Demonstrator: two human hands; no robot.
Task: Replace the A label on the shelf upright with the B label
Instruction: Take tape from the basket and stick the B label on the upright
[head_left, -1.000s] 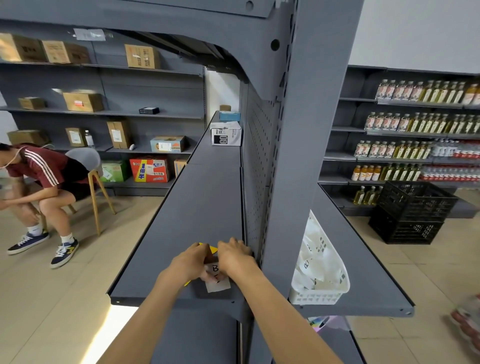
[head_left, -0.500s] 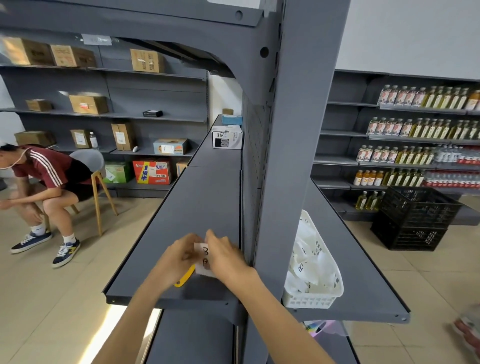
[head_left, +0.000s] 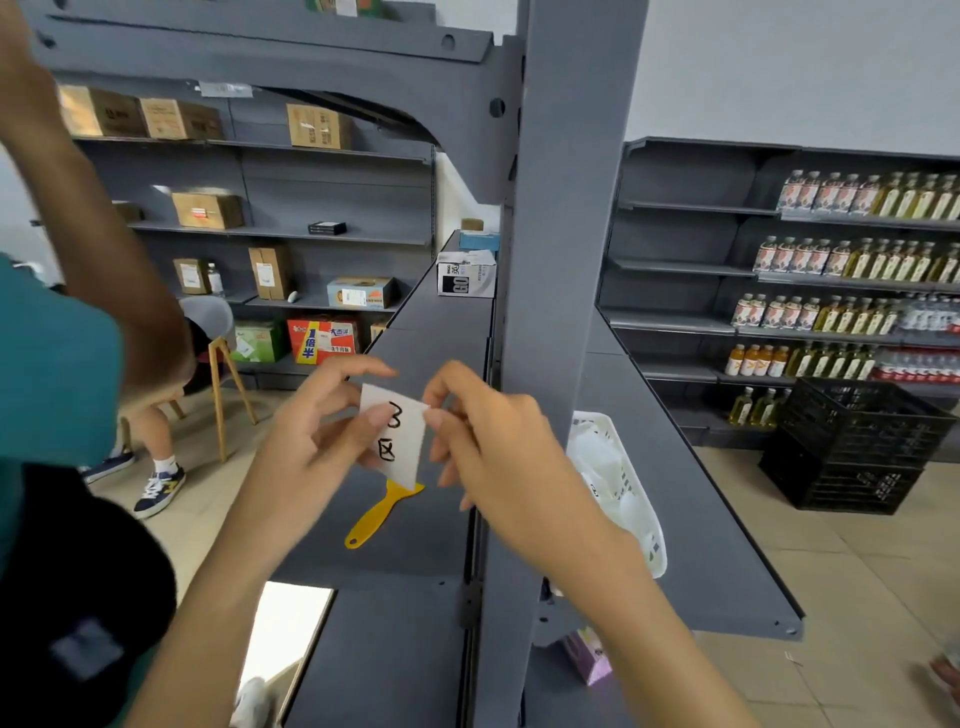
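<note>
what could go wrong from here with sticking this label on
1. Both hands, left hand and right hand, pinch the B label in mid-air by its edges; it could curl, stick to fingers or go on crooked on the shelf upright.
2. The yellow scraper lies loose on the shelf below and could get knocked off.
3. A bystander's arm is close on the left and might bump an elbow.

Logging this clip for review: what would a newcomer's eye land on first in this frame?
First, the white B label held up mid-frame, pinched between the left hand and right hand, just left of the grey shelf upright. Below it a yellow scraper lies on the grey shelf. At far left, another person's raised arm crowds the view.
</note>
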